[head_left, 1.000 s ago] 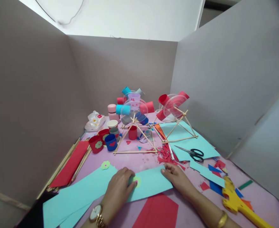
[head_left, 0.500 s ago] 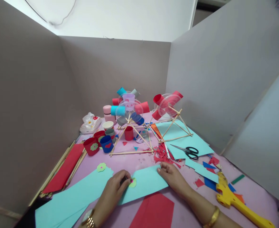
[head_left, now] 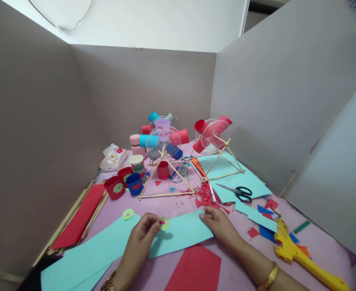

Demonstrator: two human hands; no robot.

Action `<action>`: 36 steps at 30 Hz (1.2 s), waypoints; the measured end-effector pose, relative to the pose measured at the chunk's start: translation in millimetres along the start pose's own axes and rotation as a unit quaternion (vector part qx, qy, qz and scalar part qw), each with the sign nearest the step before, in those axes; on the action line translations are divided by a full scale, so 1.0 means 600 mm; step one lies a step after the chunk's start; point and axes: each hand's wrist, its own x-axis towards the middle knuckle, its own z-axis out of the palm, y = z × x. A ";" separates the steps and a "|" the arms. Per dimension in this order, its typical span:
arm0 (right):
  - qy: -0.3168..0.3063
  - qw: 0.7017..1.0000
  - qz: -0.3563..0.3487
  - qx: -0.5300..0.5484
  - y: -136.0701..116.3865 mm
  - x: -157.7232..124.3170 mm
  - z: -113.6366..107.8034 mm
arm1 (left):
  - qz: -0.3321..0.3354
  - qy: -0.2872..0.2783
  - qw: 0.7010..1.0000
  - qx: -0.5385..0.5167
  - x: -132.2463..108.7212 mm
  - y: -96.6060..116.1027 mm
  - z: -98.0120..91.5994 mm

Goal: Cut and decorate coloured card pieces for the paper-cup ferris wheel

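Note:
Between the thumb and finger of my left hand is a green paper flower with a pink centre, raised over a light blue paper strip. My right hand pinches the strip's upper right corner. Red paper lies partly beneath the strip. A second paper flower rests on the top end of more light blue strips, to the left of my left hand.
Stick-framed paper wheels stand at the back, another with red tubes to their right. Decorated paper cups sit at left. Scissors, red scraps and a yellow glue gun lie at right.
My left hand has lifted the paper flower slightly up and to the left, off its spot close to the light blue strip. My right hand stays at the strip's corner.

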 end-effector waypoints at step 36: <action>-0.020 1.000 0.001 0.000 0.007 0.005 -0.001 | 0.016 -0.053 0.979 0.196 0.031 0.039 0.057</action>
